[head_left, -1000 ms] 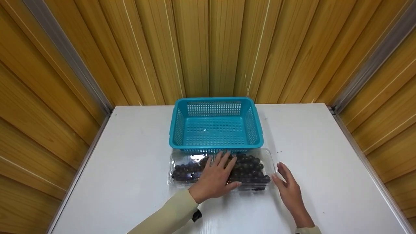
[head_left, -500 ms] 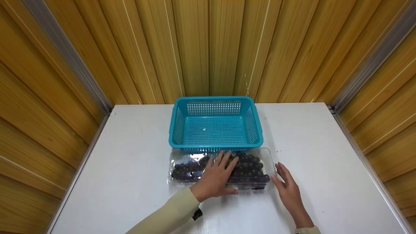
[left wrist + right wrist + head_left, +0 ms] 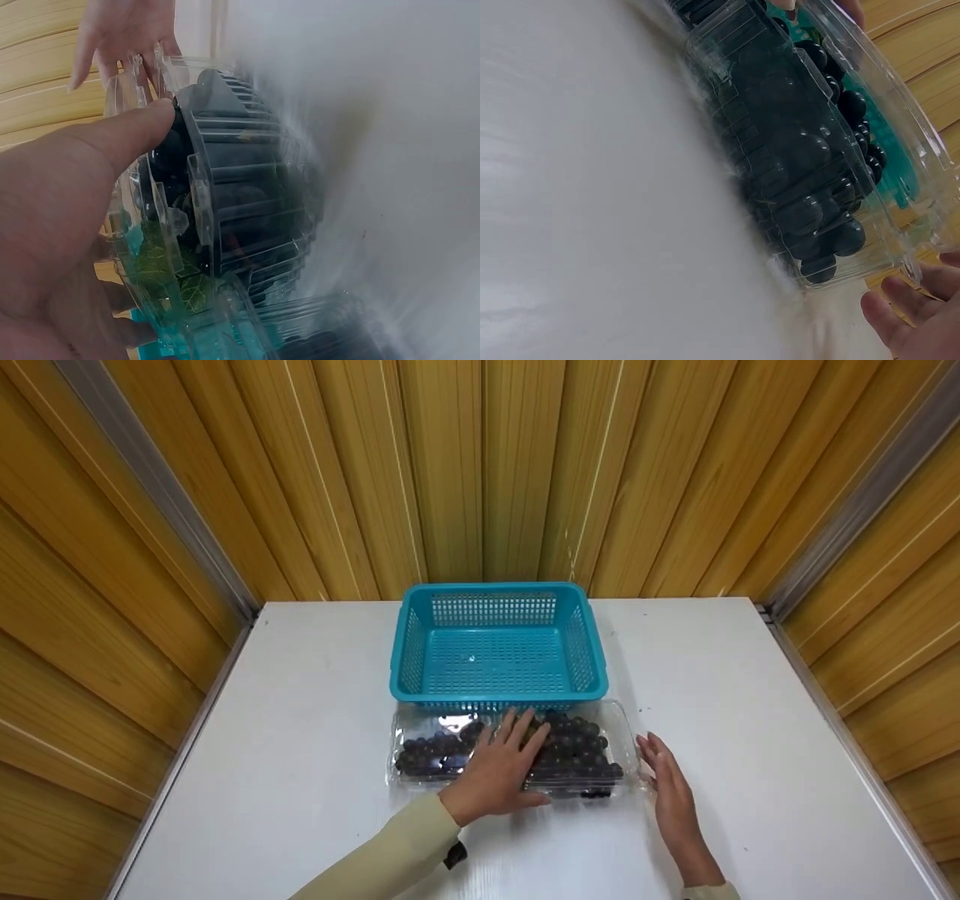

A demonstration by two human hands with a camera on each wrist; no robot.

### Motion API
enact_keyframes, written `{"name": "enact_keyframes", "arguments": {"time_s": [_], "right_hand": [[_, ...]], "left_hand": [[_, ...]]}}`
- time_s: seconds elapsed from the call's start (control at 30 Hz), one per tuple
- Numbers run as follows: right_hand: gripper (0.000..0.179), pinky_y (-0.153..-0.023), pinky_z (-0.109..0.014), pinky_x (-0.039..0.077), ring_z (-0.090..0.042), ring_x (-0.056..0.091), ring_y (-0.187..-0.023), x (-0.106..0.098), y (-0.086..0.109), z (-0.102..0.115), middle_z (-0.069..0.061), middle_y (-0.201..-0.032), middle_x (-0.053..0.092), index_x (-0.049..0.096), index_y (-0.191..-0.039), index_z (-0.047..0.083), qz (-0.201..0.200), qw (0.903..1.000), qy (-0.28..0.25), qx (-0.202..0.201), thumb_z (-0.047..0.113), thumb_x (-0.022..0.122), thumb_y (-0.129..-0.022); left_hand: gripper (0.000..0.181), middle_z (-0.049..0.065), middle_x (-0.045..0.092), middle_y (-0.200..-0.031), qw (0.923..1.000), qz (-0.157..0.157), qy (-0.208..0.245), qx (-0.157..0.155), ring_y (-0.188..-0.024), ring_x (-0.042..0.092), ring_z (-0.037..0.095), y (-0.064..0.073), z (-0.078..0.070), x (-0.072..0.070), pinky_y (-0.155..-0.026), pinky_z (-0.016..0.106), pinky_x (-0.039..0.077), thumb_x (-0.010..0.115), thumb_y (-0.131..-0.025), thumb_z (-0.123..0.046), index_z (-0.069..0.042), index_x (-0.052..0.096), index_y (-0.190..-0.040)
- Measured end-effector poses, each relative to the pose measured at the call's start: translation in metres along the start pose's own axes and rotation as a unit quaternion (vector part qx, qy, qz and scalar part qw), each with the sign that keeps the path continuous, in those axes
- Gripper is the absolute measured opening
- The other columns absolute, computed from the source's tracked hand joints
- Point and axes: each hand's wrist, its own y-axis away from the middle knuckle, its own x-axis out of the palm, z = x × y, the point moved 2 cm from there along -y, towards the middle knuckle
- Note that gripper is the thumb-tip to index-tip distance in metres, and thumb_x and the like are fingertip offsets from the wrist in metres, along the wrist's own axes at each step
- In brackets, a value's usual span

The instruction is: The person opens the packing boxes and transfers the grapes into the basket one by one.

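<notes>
A clear plastic clamshell box (image 3: 619, 727) of dark grapes (image 3: 574, 742) lies in front of the teal basket. My left hand (image 3: 495, 776) rests on its lid with fingers spread, the thumb along the front edge. In the left wrist view a gap shows between lid and base beside the thumb (image 3: 142, 131), with a green leaf (image 3: 161, 266) inside. At the box's right end is my right hand (image 3: 673, 799), its fingers extended. The right wrist view has those fingertips (image 3: 881, 311) right at the lid's corner, and the grapes (image 3: 840, 195) show through the lifted side.
The teal perforated basket (image 3: 499, 694) stands right behind the box, with nothing in it. Both are on a white table (image 3: 315, 735). Wood-patterned panels (image 3: 517, 472) close off the back and both sides.
My right thumb has moved from the front of the box's right end toward the other fingers, and the hand has turned slightly. The left thumb shifted a little along the front edge early on.
</notes>
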Motion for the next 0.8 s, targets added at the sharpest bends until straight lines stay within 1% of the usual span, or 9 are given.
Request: {"name": "enact_keyframes", "arguments": {"time_s": [0.1,0.23,0.3,0.43,0.53,0.67,0.7,0.77,0.8], "right_hand": [[0.058,-0.098,-0.015,0.039,-0.007,0.039,-0.137,-0.001,0.0,0.002,-0.014,-0.155,0.036,0.02,-0.155,0.013,-0.012,0.9994,-0.022,-0.026,0.038,0.002,-0.105],[0.06,-0.098,-0.015,0.04,0.009,0.041,-0.128,-0.001,0.001,0.001,-0.014,-0.152,0.039,0.021,-0.154,0.014,-0.031,0.9982,-0.026,-0.044,0.037,-0.003,-0.104],[0.061,-0.097,-0.014,0.041,0.011,0.043,-0.126,-0.001,0.001,0.0,-0.008,-0.151,0.042,0.023,-0.154,0.012,-0.038,0.9976,-0.032,-0.048,0.037,-0.002,-0.104],[0.061,-0.095,-0.011,0.042,0.011,0.046,-0.125,-0.002,0.0,-0.002,0.015,-0.142,0.046,0.024,-0.153,0.01,-0.041,0.9973,-0.038,-0.048,0.038,-0.001,-0.105],[0.062,-0.094,-0.011,0.042,0.011,0.046,-0.124,-0.002,0.0,-0.002,0.013,-0.141,0.047,0.024,-0.153,0.009,-0.04,0.9974,-0.039,-0.046,0.039,0.0,-0.104],[0.063,-0.094,-0.01,0.042,0.011,0.047,-0.123,-0.002,0.0,-0.001,-0.009,-0.149,0.044,0.025,-0.152,0.008,-0.039,0.9977,-0.036,-0.041,0.04,0.0,-0.104],[0.063,-0.094,-0.01,0.042,0.011,0.047,-0.123,-0.002,0.0,-0.001,-0.008,-0.149,0.044,0.025,-0.152,0.008,-0.039,0.9979,-0.034,-0.039,0.041,0.0,-0.104],[0.064,-0.094,-0.009,0.042,0.012,0.046,-0.123,-0.002,0.0,-0.001,-0.017,-0.15,0.041,0.025,-0.152,0.008,-0.037,0.998,-0.034,-0.038,0.041,0.0,-0.104],[0.064,-0.094,-0.009,0.042,0.013,0.046,-0.123,-0.002,0.0,-0.001,-0.017,-0.15,0.041,0.025,-0.152,0.008,-0.036,0.9981,-0.034,-0.037,0.041,0.0,-0.104]], "left_hand": [[0.104,0.011,0.017,-0.162,0.9999,0.004,0.01,0.002,-0.149,0.018,0.035,0.0,0.001,-0.002,-0.113,0.057,0.032,0.065,-0.077,-0.069,-0.02,0.017,-0.155],[0.101,0.012,0.019,-0.161,0.9996,0.007,0.027,0.007,-0.148,0.019,0.035,0.0,0.001,-0.005,-0.112,0.056,0.034,0.064,-0.079,-0.067,-0.019,0.018,-0.155],[0.099,0.012,0.019,-0.161,0.9992,0.007,0.037,0.011,-0.148,0.019,0.036,-0.001,0.002,-0.006,-0.111,0.056,0.035,0.063,-0.08,-0.066,-0.02,0.019,-0.155],[0.094,0.013,0.019,-0.161,0.9986,0.012,0.05,0.016,-0.148,0.018,0.037,-0.001,0.001,-0.007,-0.111,0.054,0.035,0.06,-0.083,-0.065,-0.02,0.019,-0.155],[0.091,0.013,0.018,-0.161,0.9983,0.016,0.053,0.017,-0.148,0.018,0.037,-0.001,0.001,-0.008,-0.111,0.054,0.035,0.058,-0.085,-0.065,-0.02,0.02,-0.155],[0.089,0.013,0.018,-0.162,0.9981,0.021,0.054,0.019,-0.149,0.017,0.037,0.0,0.001,-0.01,-0.112,0.054,0.035,0.057,-0.086,-0.065,-0.019,0.023,-0.155],[0.089,0.013,0.018,-0.162,0.9981,0.022,0.055,0.02,-0.149,0.016,0.038,0.0,0.001,-0.01,-0.112,0.054,0.035,0.056,-0.086,-0.064,-0.019,0.023,-0.154],[0.088,0.013,0.018,-0.162,0.9979,0.023,0.058,0.021,-0.149,0.016,0.038,0.0,0.001,-0.01,-0.111,0.054,0.035,0.056,-0.087,-0.064,-0.019,0.023,-0.154],[0.087,0.013,0.018,-0.162,0.9977,0.023,0.06,0.021,-0.149,0.016,0.038,0.0,0.001,-0.011,-0.111,0.054,0.035,0.056,-0.087,-0.063,-0.019,0.023,-0.154]]}}
